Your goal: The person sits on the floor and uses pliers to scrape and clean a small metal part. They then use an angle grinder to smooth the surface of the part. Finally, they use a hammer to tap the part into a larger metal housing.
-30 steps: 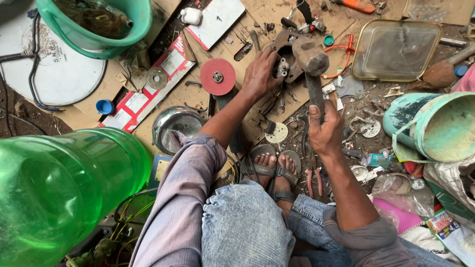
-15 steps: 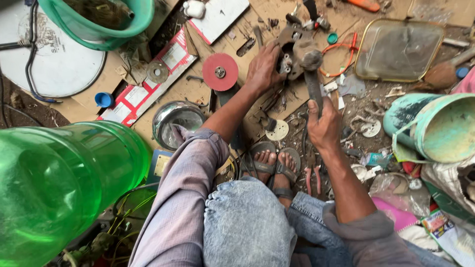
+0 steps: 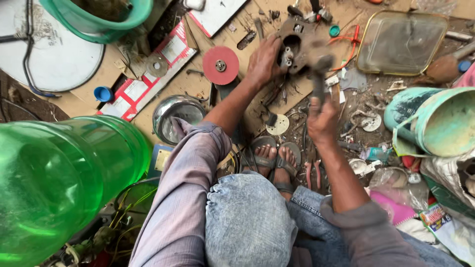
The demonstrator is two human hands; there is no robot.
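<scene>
My left hand [image 3: 263,62] grips the left side of a rusty brown metal machine part [image 3: 299,44] with holes and fittings, held over the cardboard floor. My right hand [image 3: 321,118] is closed round the handle of a hammer [image 3: 319,76], whose dark head rests against the part's lower right side. My sandalled feet [image 3: 274,158] sit just below, between my bent knees in faded jeans.
A red grinding disc [image 3: 220,65] lies left of the part. A steel bowl [image 3: 175,116], a big green plastic bottle [image 3: 59,183], a teal bucket [image 3: 435,126], a clear tray [image 3: 401,42], a green tub [image 3: 99,17] and scattered scrap surround me.
The view has shifted upward slightly. My right hand has brought the hammer down and in, its head now against the part; my left hand keeps its hold.
</scene>
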